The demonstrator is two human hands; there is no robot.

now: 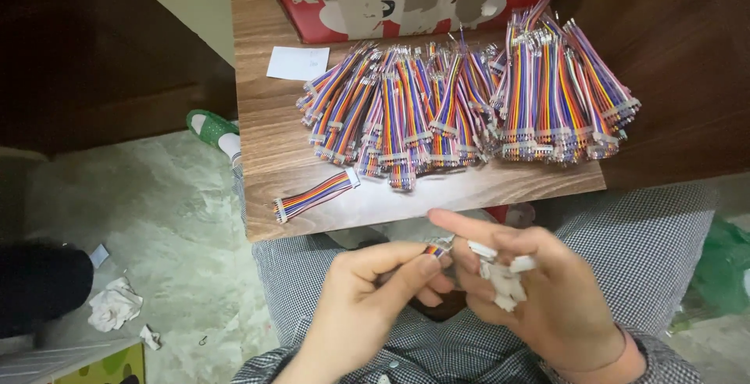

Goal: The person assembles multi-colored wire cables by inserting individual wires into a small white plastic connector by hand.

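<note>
Both hands are held close over the lap: a short rainbow-striped ribbon cable [434,250] is pinched at its end by the left hand [375,290], thumb pressed to forefinger. Small white plastic connectors [504,278] are gripped by the curled right hand [531,282], index finger extended, below the counter [266,157] edge.

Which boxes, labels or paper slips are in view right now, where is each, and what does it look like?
Cardboard box: far edge of the wooden table, behind the wire bundles; red, with grey, white and dark shapes printed on it.
Paper slip: on the table, left of the bundles; small white rectangle, faint marks.
Carton corner: on the floor, lower left; yellow-green.
</note>
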